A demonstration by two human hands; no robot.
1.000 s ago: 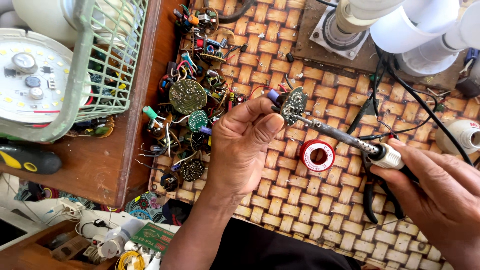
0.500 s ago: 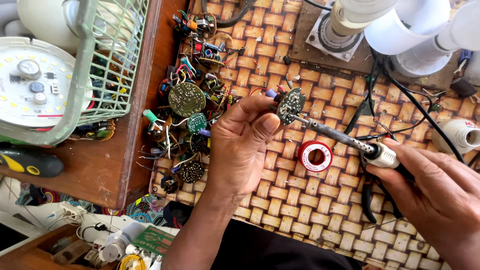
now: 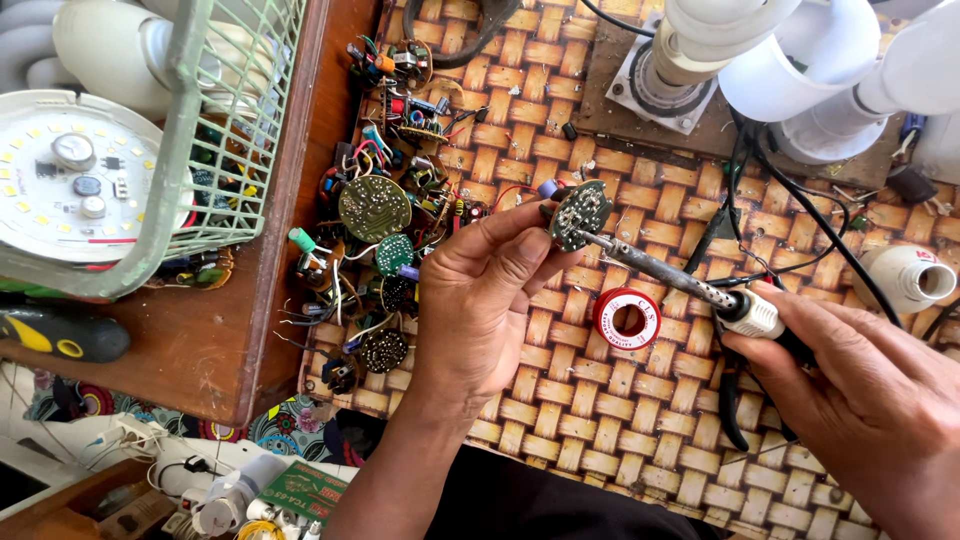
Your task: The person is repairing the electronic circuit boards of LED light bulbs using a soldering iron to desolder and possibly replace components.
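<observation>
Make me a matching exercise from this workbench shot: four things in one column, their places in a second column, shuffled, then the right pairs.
Things
1. small round circuit board
2. soldering iron
3. red solder spool
4. green wire basket

Places
A. lying on the woven mat, below the iron's shaft
B. on the wooden ledge at far left, with a round white lamp plate in it
C. pinched in the fingers of the left hand
D. gripped by the right hand, tip against the board

Pairs: 1-C, 2-D, 3-A, 4-B
</observation>
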